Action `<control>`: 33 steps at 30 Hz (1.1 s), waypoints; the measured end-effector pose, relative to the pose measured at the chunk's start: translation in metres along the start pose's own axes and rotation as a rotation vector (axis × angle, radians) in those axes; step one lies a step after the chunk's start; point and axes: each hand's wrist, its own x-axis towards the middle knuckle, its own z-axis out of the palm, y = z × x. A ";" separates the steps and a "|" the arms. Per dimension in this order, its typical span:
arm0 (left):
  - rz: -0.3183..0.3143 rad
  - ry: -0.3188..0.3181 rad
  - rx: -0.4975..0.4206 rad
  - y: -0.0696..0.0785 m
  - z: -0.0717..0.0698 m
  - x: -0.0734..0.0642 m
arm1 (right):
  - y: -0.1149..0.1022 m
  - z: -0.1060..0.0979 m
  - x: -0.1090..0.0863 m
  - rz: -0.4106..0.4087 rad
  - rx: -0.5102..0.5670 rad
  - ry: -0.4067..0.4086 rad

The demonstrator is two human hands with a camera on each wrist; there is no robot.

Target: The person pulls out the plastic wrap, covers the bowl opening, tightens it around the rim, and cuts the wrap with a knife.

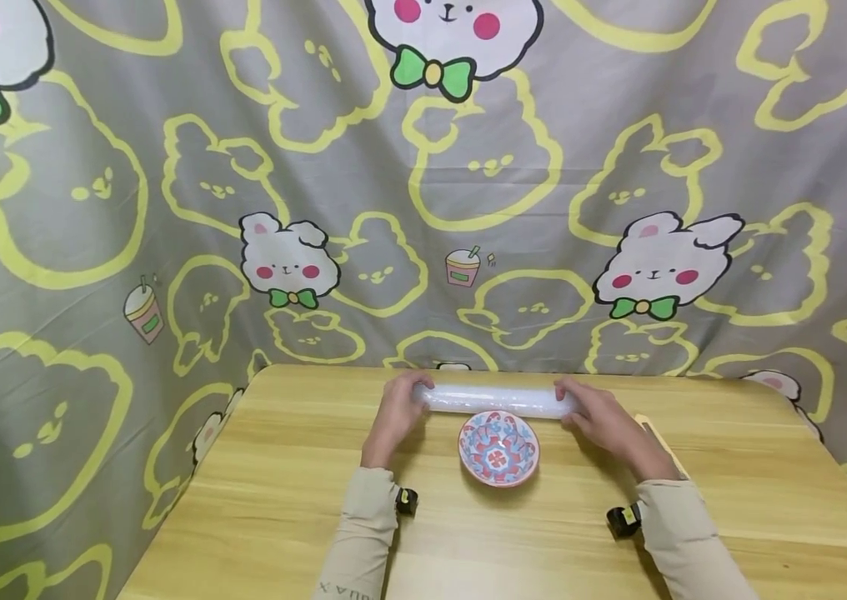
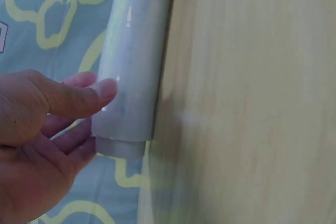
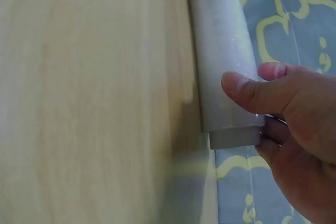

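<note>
A roll of clear plastic wrap [image 1: 497,401] lies crosswise over the far part of the wooden table [image 1: 288,500], just behind a small patterned bowl [image 1: 498,448]. My left hand [image 1: 398,408] holds its left end, thumb [image 2: 79,97] on top and fingers behind the roll [image 2: 134,61]. My right hand [image 1: 598,417] grips the right end the same way, thumb [image 3: 247,92] pressed on the roll [image 3: 223,56]. The bowl, red and blue inside, stands between my forearms and looks empty.
A grey cloth with yellow and white rabbit prints [image 1: 468,183] hangs behind and around the table. A thin wooden strip [image 1: 661,442] lies on the table by my right wrist. Bare tabletop spreads to the left, right and front of the bowl.
</note>
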 end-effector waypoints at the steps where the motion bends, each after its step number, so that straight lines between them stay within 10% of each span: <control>1: -0.001 0.011 -0.008 -0.001 -0.001 0.000 | 0.000 0.000 0.000 -0.011 -0.002 0.011; 33: -0.035 0.068 -0.170 -0.010 -0.007 0.002 | 0.009 -0.005 -0.009 0.051 0.034 0.108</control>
